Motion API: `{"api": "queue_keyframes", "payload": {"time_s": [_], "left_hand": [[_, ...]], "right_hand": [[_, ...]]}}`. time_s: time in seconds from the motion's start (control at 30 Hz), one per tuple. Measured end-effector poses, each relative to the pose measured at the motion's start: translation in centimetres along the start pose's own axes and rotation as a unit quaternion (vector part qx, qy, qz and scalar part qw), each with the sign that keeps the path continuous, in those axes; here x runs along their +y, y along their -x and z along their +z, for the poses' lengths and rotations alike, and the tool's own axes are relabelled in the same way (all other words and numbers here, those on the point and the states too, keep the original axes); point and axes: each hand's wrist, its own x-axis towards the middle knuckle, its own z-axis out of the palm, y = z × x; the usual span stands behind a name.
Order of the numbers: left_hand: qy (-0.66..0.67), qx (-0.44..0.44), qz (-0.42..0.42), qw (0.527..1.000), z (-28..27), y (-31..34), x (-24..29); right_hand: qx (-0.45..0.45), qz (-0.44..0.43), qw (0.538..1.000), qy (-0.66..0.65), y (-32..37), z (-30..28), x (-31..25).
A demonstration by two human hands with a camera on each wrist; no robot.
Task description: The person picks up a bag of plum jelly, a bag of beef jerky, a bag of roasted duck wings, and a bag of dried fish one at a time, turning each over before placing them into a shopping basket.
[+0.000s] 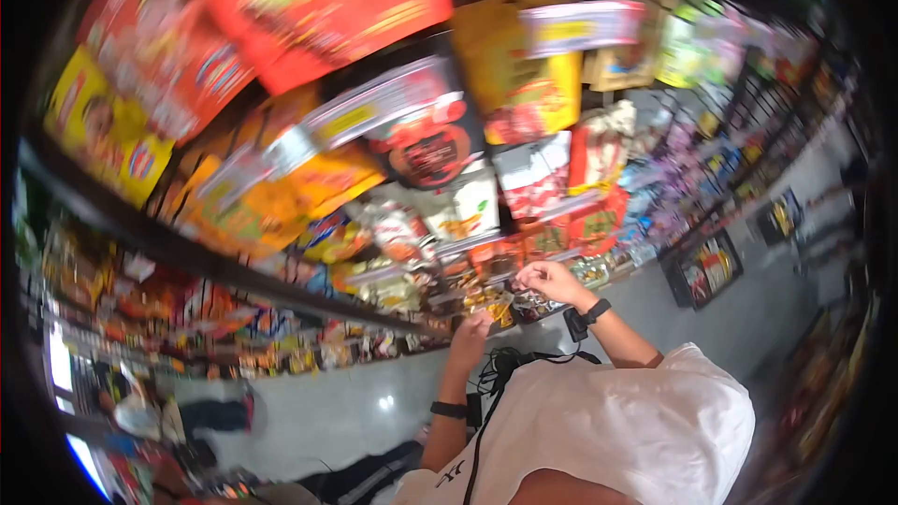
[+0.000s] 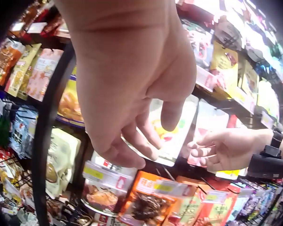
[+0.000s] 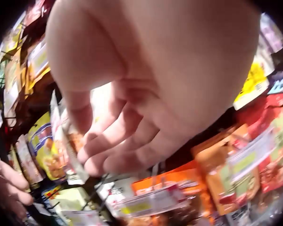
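My left hand (image 1: 473, 329) is raised before a rack of hanging snack bags, its fingers loosely bent and nothing in them. To its right, my right hand (image 1: 552, 282) also holds nothing, its fingers relaxed and slightly curled. In the left wrist view, a white packet (image 2: 181, 127) hangs behind the left fingers. Below it are an orange packet (image 2: 144, 202) with a dark food picture and a price tag (image 2: 104, 177). An orange packet (image 3: 195, 175) and a price tag (image 3: 153, 201) show below my right fingers in the right wrist view.
Large red bags (image 1: 327, 9) and a yellow bag (image 1: 514, 65) hang on the upper rack in the head view. A dark post (image 2: 52, 117) divides the rack. A black bin (image 1: 702, 271) stands on the floor at right. Another person (image 1: 140, 411) is at lower left.
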Motion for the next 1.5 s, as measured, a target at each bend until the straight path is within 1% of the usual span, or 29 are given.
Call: {"api": "queue_keyframes", "payload": {"time_s": [0.03, 0.07, 0.13, 0.17, 0.2, 0.3, 0.33, 0.37, 0.4, 0.47, 0.53, 0.57, 0.6, 0.67, 0.7, 0.8, 0.87, 1.0, 1.03, 1.1, 1.13, 1.2, 1.23, 1.27, 1.3, 1.33, 1.37, 1.4, 1.5], "left_hand": [[0.002, -0.063, -0.034, 0.997, 1.9, -0.5, 0.6], [0.0, -0.128, -0.071, 0.989, 3.9, -1.1, 1.4], [-0.018, -0.226, -0.05, 0.973, 8.5, -2.0, 3.2], [-0.03, -0.267, -0.042, 0.962, 11.0, -2.4, 4.1], [-0.039, -0.308, -0.032, 0.95, 13.8, -2.8, 5.0], [-0.098, -0.388, -0.042, 0.916, 23.5, -2.4, 9.1], [-0.117, -0.409, -0.048, 0.904, 26.3, -1.7, 9.8], [-0.111, -0.466, 0.032, 0.877, 29.7, -2.6, 7.1], [-0.098, -0.498, 0.014, 0.861, 32.3, -1.4, 7.9], [-0.068, -0.552, -0.026, 0.83, 38.3, 0.9, 11.4], [-0.091, -0.617, 0.013, 0.782, 42.6, 2.6, 12.6], [-0.098, -0.644, 0.034, 0.758, 44.2, 3.2, 13.0], [-0.102, -0.665, 0.023, 0.739, 45.7, 3.7, 14.0], [-0.11, -0.702, 0.005, 0.704, 48.0, 4.4, 16.2], [-0.11, -0.711, -0.005, 0.695, 49.1, 4.1, 16.2], [-0.166, -0.703, -0.017, 0.692, 52.2, 3.1, 16.7], [-0.189, -0.696, 0.009, 0.693, 54.3, 2.1, 16.9], [-0.264, -0.672, 0.039, 0.69, 60.1, 1.2, 18.0], [-0.25, -0.676, 0.056, 0.691, 61.8, 1.1, 17.7], [-0.236, -0.692, 0.095, 0.676, 66.0, 0.5, 14.4], [-0.229, -0.698, 0.124, 0.667, 68.3, -0.1, 13.8], [-0.223, -0.707, 0.084, 0.666, 72.6, 0.2, 15.4], [-0.218, -0.709, 0.07, 0.667, 74.5, 0.4, 16.9], [-0.212, -0.711, 0.054, 0.669, 76.3, 0.6, 18.0], [-0.178, -0.695, 0.097, 0.69, 78.1, 1.1, 18.7], [-0.195, -0.699, 0.117, 0.678, 79.7, 1.3, 19.5], [-0.216, -0.702, 0.135, 0.665, 81.1, 1.5, 20.2], [-0.236, -0.703, 0.156, 0.652, 82.7, 1.5, 21.3], [-0.216, -0.733, 0.136, 0.631, 86.7, 1.7, 21.8]], "right_hand": [[0.039, 0.032, 0.998, 0.023, 3.2, -1.7, -2.1], [0.079, 0.025, 0.996, 0.018, 5.4, -3.8, -1.6], [0.166, 0.014, 0.986, 0.009, 10.8, -8.1, -0.1], [0.233, 0.011, 0.97, 0.066, 13.7, -9.6, 0.1], [0.259, -0.002, 0.965, 0.048, 16.8, -11.0, 0.4], [0.334, -0.032, 0.942, 0.02, 27.0, -14.9, 1.1], [0.37, -0.038, 0.928, 0.024, 31.1, -16.4, 1.3], [0.402, -0.042, 0.914, 0.024, 35.2, -18.1, 1.5], [0.431, -0.046, 0.901, 0.024, 39.3, -19.4, 1.8], [0.573, -0.043, 0.816, 0.061, 48.1, -21.0, 0.4], [0.665, -0.047, 0.743, 0.057, 57.1, -22.9, 1.2], [0.698, -0.045, 0.713, 0.054, 61.0, -22.6, 0.6], [0.727, -0.046, 0.683, 0.055, 64.4, -22.7, -0.4], [0.758, -0.019, 0.648, 0.065, 69.8, -22.8, -0.7], [0.772, -0.005, 0.632, 0.067, 71.5, -22.5, -0.6], [0.765, 0.025, 0.639, 0.075, 73.7, -21.8, 0.7], [0.725, 0.047, 0.687, 0.029, 73.9, -21.5, 2.2], [0.656, 0.098, 0.744, -0.075, 73.2, -23.5, 4.2], [0.652, 0.114, 0.746, -0.072, 73.6, -24.9, 4.0], [0.648, 0.144, 0.744, -0.069, 74.4, -27.3, 2.7], [0.65, 0.139, 0.745, -0.059, 75.0, -28.8, 2.6], [0.651, 0.136, 0.746, -0.026, 78.5, -32.4, 2.6], [0.654, 0.144, 0.742, -0.025, 79.8, -34.2, 0.6], [0.681, 0.149, 0.716, -0.005, 81.1, -36.5, 0.0], [0.705, 0.156, 0.692, 0.013, 82.7, -38.1, -0.6], [0.727, 0.164, 0.667, 0.025, 83.7, -39.3, -0.8], [0.759, 0.115, 0.639, 0.05, 84.2, -40.2, -0.7], [0.76, 0.105, 0.641, 0.025, 84.8, -41.1, -0.7], [0.766, 0.067, 0.638, -0.04, 86.2, -44.1, 0.0]]}}
